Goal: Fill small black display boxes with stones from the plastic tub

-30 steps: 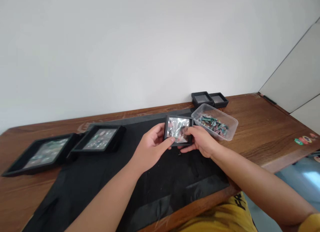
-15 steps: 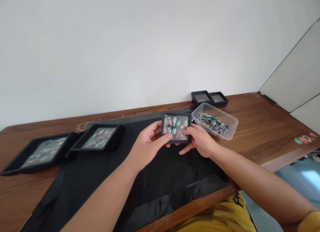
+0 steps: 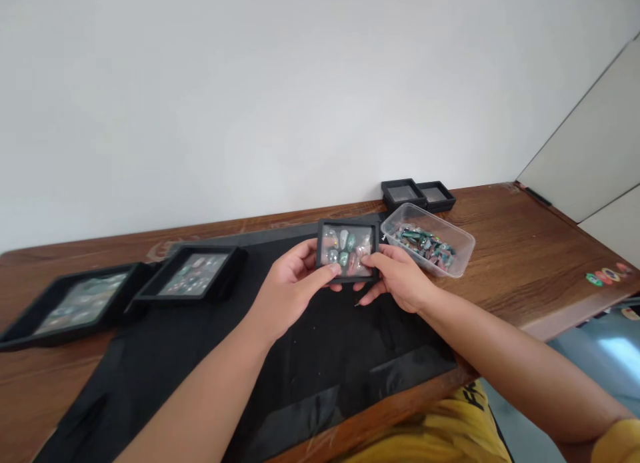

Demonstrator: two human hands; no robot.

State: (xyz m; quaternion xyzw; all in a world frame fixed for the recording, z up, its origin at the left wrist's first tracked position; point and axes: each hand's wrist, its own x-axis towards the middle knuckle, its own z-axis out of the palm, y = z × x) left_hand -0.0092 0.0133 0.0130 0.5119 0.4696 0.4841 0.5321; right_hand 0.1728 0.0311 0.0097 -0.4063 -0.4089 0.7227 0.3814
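A small black display frame [image 3: 349, 223] with a clear window is held above the black mat [image 3: 320, 356]. Several polished stones [image 3: 343, 258], green, pinkish and whitish, show behind the window. My left hand [image 3: 295, 276] grips the frame's left side, thumb on the window's lower left. My right hand [image 3: 400, 276] holds the right side, its thumb pressing the window and its lower fingers partly beneath the frame. Just right of that hand stands a clear plastic tub [image 3: 463, 246] of loose green and pink stones [image 3: 425, 243].
Two larger black frames [image 3: 187, 273] [image 3: 80, 303] filled with stones lie at the left of the wooden table [image 3: 520, 250]. Against the wall, smaller black frames [image 3: 403, 193] [image 3: 435, 195] sit behind the tub. Round stickers [image 3: 607, 275] mark the table's right edge.
The held frame and both hands have shifted very slightly left and up in the view; the whole scene has moved slightly too. Both hands keep their grip.
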